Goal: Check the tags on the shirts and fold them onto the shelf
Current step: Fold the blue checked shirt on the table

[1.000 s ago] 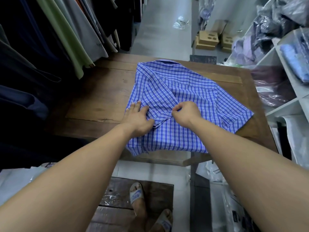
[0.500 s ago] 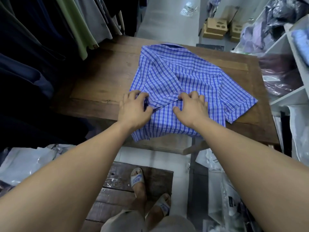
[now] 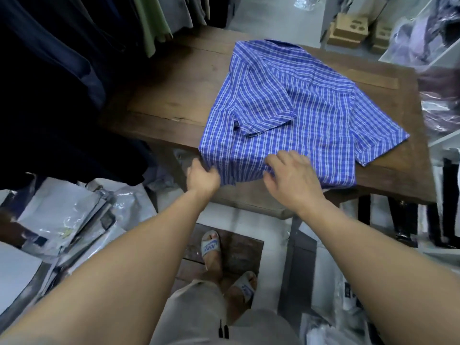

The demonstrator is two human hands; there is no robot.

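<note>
blue plaid shirt lying on wooden table, one sleeve folded inward, left hand pinching its near hem corner, right hand resting spread-fingered on the hem

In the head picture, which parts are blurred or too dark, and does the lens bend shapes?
Head view: the shirt is fairly sharp; the left hand, the right hand and the shelf at the right edge look slightly smeared; the hanging clothes at upper left sink into near black; the wide lens bows the table edge.
</note>
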